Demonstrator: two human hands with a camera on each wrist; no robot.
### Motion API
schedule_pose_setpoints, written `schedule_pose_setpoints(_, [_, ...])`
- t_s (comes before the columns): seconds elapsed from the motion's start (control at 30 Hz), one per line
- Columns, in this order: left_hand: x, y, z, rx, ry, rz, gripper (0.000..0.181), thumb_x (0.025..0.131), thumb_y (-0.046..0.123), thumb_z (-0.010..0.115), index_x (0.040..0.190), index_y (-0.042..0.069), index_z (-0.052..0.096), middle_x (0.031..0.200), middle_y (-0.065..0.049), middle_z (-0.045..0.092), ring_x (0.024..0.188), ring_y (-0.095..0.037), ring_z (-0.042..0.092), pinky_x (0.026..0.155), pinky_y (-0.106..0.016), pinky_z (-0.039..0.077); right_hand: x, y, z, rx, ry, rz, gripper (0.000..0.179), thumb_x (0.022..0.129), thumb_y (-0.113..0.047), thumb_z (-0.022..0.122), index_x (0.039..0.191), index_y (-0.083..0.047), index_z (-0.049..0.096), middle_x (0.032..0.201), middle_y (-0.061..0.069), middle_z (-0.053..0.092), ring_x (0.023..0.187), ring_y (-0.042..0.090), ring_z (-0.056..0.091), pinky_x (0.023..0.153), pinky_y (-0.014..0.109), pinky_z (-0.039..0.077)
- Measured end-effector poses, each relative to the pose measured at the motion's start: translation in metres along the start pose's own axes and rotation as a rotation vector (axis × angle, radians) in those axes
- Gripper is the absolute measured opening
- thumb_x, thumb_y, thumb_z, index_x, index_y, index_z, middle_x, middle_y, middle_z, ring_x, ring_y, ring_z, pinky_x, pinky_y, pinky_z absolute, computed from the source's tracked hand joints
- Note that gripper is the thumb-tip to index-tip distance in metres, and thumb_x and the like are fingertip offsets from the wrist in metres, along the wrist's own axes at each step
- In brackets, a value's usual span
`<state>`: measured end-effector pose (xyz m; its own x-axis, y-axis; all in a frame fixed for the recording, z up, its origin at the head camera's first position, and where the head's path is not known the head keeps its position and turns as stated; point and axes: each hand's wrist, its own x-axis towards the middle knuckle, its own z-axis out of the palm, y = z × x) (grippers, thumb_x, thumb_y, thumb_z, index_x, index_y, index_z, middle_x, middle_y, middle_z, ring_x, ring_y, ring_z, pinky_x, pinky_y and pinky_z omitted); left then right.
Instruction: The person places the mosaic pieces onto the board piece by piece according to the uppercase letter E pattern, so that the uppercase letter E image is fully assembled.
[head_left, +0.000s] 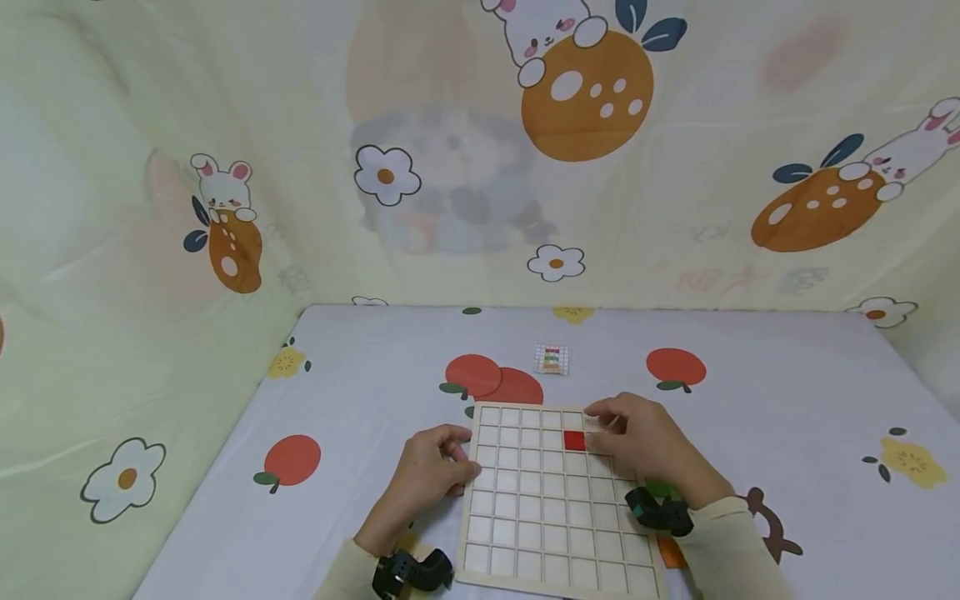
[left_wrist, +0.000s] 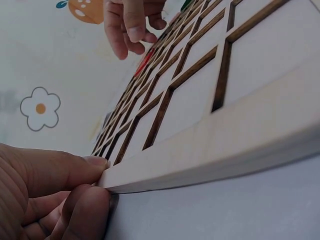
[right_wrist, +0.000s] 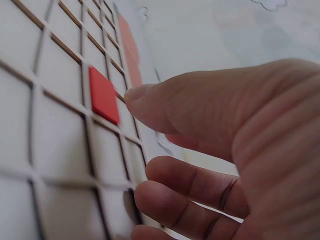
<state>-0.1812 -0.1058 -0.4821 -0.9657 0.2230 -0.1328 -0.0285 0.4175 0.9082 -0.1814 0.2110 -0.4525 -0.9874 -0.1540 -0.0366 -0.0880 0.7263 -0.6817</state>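
Observation:
A pale wooden grid board (head_left: pixel 466 510) with rows of square cells lies on the table. One red square tile (head_left: pixel 574 441) sits in a cell near its far right corner. My left hand (head_left: pixel 431 467) pinches the board's left edge; the left wrist view shows the thumb on the rim (left_wrist: pixel 225 135) and a curled finger beside it. My right hand (head_left: pixel 637 437) hovers over the far right corner, fingers loosely bent, nothing visible between them. In the right wrist view, its thumb tip appears close beside the red tile (right_wrist: pixel 104 95); whether they touch I cannot tell.
Beyond the board lies a small white card (head_left: pixel 552 359) with a coloured grid pattern. Green (head_left: pixel 660 490) and orange (head_left: pixel 672 552) patches show by the right wrist, partly hidden. A fruit-printed cloth (head_left: pixel 360 383) covers the table, with patterned curtains (head_left: pixel 450 275) behind and at the sides.

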Motion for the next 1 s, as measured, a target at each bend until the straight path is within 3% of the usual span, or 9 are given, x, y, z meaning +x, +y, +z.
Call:
schedule_pose_setpoints(0.2, [-0.001,0.003,-0.002,0.005,0.007,-0.007,0.045,0.082,0.000,0.083,0.124,-0.004,0.067,0.083,-0.006,0.063,0.055,-0.011,0.060,0.051,-0.023,0.055,-0.002,0.015,-0.026,-0.007,0.065,-0.026,0.036,0.093,-0.020,0.077,0.124,-0.002,0.073,0.107,0.010,0.069,0.091,0.023,0.063,0.067,0.031,0.056])
schedule_pose_setpoints(0.3, [-0.001,0.004,-0.003,-0.001,0.000,-0.006,0.045,0.083,0.000,0.083,0.124,-0.004,0.067,0.083,-0.006,0.063,0.055,-0.011,0.060,0.052,-0.024,0.055,-0.007,0.024,-0.039,-0.023,0.076,0.001,0.037,0.093,-0.020,0.077,0.125,-0.001,0.072,0.106,0.011,0.069,0.092,0.025,0.064,0.066,0.032,0.056])
schedule_pose_setpoints(0.57, [-0.001,0.004,-0.003,0.002,-0.005,-0.003,0.045,0.082,-0.001,0.083,0.124,-0.005,0.067,0.081,-0.005,0.064,0.053,-0.011,0.061,0.050,-0.024,0.055,-0.016,0.047,-0.059,-0.060,-0.003,0.088,0.039,0.092,-0.023,0.079,0.121,0.001,0.072,0.096,0.007,0.066,0.092,0.027,0.060,0.066,0.033,0.053])
schedule_pose_setpoints(1.0, [-0.001,0.010,-0.003,-0.003,-0.016,-0.015,0.044,0.082,-0.001,0.083,0.123,-0.005,0.067,0.080,-0.005,0.064,0.052,-0.010,0.060,0.049,-0.021,0.053,-0.020,0.054,-0.068,-0.012,-0.126,0.220,0.035,0.085,-0.016,0.083,0.113,0.001,0.072,0.088,0.007,0.058,0.086,0.025,0.054,0.065,0.034,0.053])
